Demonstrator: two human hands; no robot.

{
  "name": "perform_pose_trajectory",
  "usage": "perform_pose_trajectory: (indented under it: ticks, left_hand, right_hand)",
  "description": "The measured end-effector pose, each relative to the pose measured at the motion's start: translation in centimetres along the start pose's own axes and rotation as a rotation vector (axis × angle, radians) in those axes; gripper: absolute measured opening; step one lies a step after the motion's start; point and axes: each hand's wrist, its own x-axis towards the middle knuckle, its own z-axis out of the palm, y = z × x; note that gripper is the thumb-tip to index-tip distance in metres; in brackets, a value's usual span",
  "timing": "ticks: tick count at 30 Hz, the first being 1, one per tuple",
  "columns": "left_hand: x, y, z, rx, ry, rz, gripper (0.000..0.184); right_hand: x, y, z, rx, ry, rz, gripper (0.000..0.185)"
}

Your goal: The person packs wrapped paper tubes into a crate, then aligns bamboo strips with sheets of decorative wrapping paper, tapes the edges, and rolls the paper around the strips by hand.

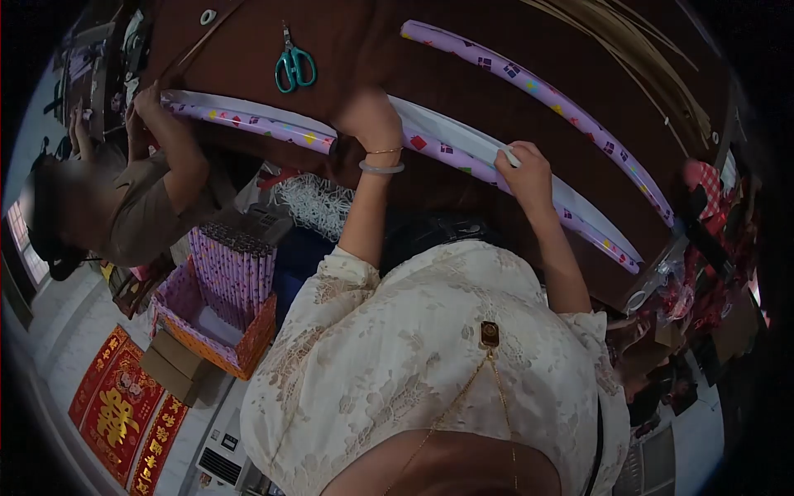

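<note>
A roll of lilac patterned wrapping paper [451, 155] with a white inner side lies partly rolled across the brown table in front of me. My right hand [528, 172] is closed on its upper edge, thumb on the white side. At the roll's left end is my left hand [374, 122], with a bracelet and bangle on the wrist; its fingers are blurred. Farther back lies a second, closed lilac roll [538, 91]. Teal-handled scissors [294, 64] rest on the table beyond my left hand.
At left, another person [157, 178] handles a similar lilac roll [256, 124]. A basket [248, 347] with several finished rolls stands below, near white shredded paper [318, 205]. Long brown strips [637, 50] lie at the far right. A red poster [120, 405] is on the floor.
</note>
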Motion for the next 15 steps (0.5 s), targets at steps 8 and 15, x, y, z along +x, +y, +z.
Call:
perform_pose_trajectory:
  ticks: [8,15]
  left_hand:
    - [0.03,0.24,0.27,0.168,-0.001,0.02,0.012]
    - [0.07,0.38,0.53,0.189,0.048,0.042,0.01]
  right_hand:
    - [0.08,-0.17,0.13,-0.051,0.007,0.009,0.031]
    - [0.23,-0.17,0.18,-0.078,0.029,-0.014,0.033]
